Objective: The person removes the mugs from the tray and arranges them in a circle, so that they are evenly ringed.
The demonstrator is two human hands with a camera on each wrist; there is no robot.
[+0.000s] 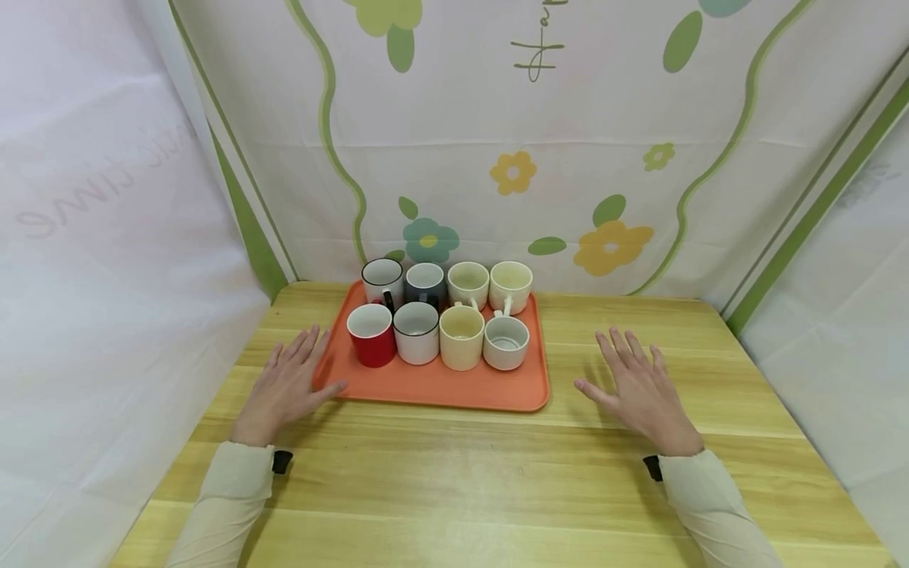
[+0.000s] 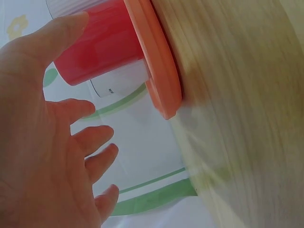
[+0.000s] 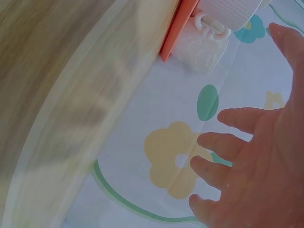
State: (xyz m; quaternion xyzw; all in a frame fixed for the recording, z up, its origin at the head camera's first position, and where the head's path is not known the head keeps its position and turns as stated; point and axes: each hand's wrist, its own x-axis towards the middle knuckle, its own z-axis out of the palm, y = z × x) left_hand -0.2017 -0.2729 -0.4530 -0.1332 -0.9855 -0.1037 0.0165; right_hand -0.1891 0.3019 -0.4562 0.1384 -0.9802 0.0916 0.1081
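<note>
My left hand [image 1: 284, 388] is spread at the left end of an orange tray [image 1: 440, 390], its thumb overlapping the front left corner in the head view. Closest to it stands a red mug [image 1: 374, 350], white inside. To the right in the front row come a white mug with a dark rim [image 1: 417, 344], a pale yellow mug [image 1: 461, 349] and a low white cup [image 1: 506, 356]. Behind them are a black-rimmed white mug [image 1: 384, 293], a dark grey mug [image 1: 436, 295] and two cream mugs. Right of the tray, my right hand [image 1: 642, 394] is spread over the table, holding nothing.
The tray lies toward the back left of a wooden table [image 1: 454, 489]. White cloth with printed flowers [image 1: 513, 173] hangs right behind the back row of mugs. More white cloth stands along the left [image 1: 106, 315] and right sides.
</note>
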